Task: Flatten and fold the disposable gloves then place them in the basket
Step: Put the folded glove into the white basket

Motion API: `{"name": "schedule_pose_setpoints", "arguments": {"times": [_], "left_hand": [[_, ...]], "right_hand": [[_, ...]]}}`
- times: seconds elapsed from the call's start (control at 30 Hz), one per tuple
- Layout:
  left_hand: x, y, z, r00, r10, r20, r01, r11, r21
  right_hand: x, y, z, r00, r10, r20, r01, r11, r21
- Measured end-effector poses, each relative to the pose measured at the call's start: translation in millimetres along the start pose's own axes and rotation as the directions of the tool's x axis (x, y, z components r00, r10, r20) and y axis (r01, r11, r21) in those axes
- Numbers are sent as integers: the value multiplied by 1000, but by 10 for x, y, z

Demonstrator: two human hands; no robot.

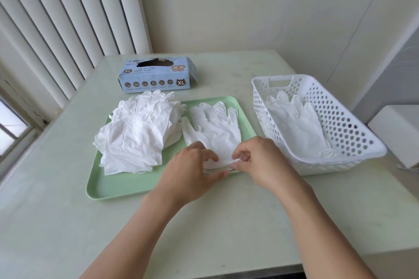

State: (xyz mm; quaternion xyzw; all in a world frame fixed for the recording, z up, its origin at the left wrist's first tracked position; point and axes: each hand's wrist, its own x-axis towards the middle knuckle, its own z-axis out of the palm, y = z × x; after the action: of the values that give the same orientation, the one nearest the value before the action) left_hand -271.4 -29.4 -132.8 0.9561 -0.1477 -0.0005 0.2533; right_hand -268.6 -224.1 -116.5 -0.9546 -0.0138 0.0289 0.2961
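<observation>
Pale green table (68, 222) carries a tray (127, 186); on its right side lies one glove (215, 127), fingers pointing away. Left hand (192, 165) and right hand (258, 161) pinch its cuff at the tray's near edge. Best to fold evenly, toward the basket (340, 165).

A home room corner: pale table (226, 70) against plain wall, vertical blinds (56, 18) beside a window.

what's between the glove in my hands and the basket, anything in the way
Nothing visible. The flat glove lies on the tray's right side, and the basket sits just right of it, open-topped.
</observation>
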Motion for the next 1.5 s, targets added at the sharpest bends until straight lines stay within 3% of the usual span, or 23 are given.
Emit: {"name": "schedule_pose_setpoints", "arguments": {"times": [0.13,0.23,0.37,0.47,0.53,0.63,0.7,0.77,0.8,0.9,1.0,1.33,1.5], "left_hand": [[-36,-22,19,999,11,-35,-14,995,-98],[-20,-12,13,998,17,-61,-24,992,-122],[16,30,-22,956,71,-284,-98,992,-81],[77,145,-241,878,154,-453,-221,970,-98],[125,286,-519,854,197,-482,-308,938,-161],[185,544,-924,934,156,-321,-282,873,-397],[248,719,-1109,975,142,-170,-214,795,-567],[314,883,-1214,978,177,-108,-204,725,-658],[340,981,-1245,976,196,-97,-208,695,-688],[383,1154,-1265,973,225,-57,-191,635,-748],[444,1314,-1235,971,232,-47,-179,590,-787],[625,1854,-1111,962,242,-129,-226,436,-871],[1177,1945,-1051,982,150,-111,-173,503,-847]], "right_hand": [[53,-37,31,1000,21,2,-20,1000,-19],[36,-65,-38,998,22,54,-33,977,211],[-32,-256,-304,992,38,120,-105,777,621],[-95,-375,-568,995,-2,103,-69,723,688],[-138,-426,-816,999,-22,47,-18,717,697],[-217,-428,-1222,983,-183,10,128,725,676],[-261,-434,-1427,962,-274,17,228,832,505],[-287,-454,-1474,958,-286,23,255,884,391],[-302,-453,-1489,960,-281,7,249,861,443],[-319,-425,-1500,981,-179,-71,170,635,753],[-398,-310,-1687,987,-93,-133,162,524,836],[-538,-118,-2223,979,-29,-202,196,417,888],[-52,-12,-2395,982,51,-180,135,473,871]]}}
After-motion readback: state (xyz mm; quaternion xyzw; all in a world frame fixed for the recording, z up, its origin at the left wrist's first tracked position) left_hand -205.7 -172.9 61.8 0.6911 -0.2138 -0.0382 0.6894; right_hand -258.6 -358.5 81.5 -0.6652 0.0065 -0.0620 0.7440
